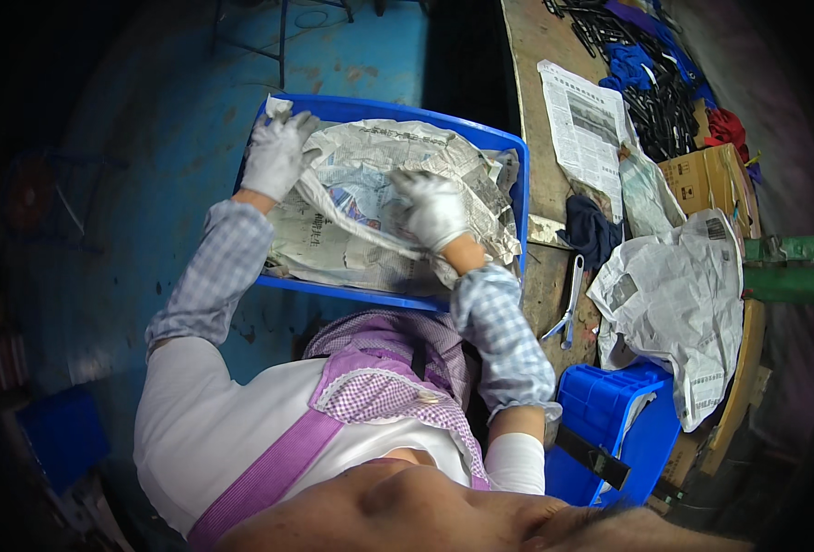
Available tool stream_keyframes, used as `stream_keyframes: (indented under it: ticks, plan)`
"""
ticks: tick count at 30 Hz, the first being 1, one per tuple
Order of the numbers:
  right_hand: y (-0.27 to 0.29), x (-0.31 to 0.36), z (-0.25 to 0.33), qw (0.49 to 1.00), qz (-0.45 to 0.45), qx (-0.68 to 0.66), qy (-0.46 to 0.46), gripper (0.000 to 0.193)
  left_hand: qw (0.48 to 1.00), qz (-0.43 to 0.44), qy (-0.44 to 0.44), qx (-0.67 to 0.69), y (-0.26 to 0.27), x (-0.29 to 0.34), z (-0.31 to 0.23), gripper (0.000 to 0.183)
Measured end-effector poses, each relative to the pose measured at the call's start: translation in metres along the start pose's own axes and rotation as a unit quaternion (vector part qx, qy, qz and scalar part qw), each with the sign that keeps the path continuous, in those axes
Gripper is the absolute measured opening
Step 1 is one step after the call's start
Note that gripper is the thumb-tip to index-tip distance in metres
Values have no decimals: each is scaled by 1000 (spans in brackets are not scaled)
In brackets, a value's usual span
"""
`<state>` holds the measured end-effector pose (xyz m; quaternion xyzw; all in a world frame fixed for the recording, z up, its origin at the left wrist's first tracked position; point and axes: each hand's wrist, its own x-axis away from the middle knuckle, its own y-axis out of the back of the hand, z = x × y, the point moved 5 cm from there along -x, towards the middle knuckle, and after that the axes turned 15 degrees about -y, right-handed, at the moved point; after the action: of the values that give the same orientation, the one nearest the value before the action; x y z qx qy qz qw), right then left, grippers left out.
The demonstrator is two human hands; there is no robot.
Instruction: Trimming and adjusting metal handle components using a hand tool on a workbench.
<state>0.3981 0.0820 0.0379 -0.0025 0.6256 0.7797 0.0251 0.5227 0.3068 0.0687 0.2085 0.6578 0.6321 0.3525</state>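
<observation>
My left hand (276, 158), in a whitish work glove, is at the far left corner of a blue plastic crate (361, 294). Its fingers are bent around the edge of a crumpled newspaper sheet (384, 138). Inside the crate, my right hand (432, 210), gloved too, rests low over the middle of the newspaper. Motion smears its fingertips, so its grip is unclear. Between my hands the sheets form a hollow with a coloured printed patch (356, 204). Whatever lies under the paper is hidden.
Along the right, a worn bench (540, 138) bears a flat newspaper (586, 129), a dark cloth (591, 230), an adjustable wrench (570, 299), a crumpled newspaper (674, 304) and a cardboard box (706, 184). A blue bin (600, 396) stands near my right elbow. A metal-legged stool (282, 41) is beyond the crate.
</observation>
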Motion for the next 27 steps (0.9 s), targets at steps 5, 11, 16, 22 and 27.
stream_keyframes:
  ticks: [5, 11, 16, 22, 27]
  plan:
    - [-45, 23, 48, 987, 143, 30, 61, 91, 979, 196, 20, 44, -53, -12, 14, 76]
    - [-47, 42, 29, 987, 48, 131, 74, 62, 973, 225, 36, 30, 17, -28, 19, 65]
    - [0, 58, 80, 981, 171, -72, 62, 64, 907, 395, -114, -93, -42, -32, 0, 52]
    - [-55, 66, 52, 965, 195, -167, 56, 30, 982, 128, -36, 132, -52, -57, 26, 38]
    - [-73, 67, 14, 965, 258, 41, 36, 45, 971, 111, -6, 214, -99, -71, 38, 37]
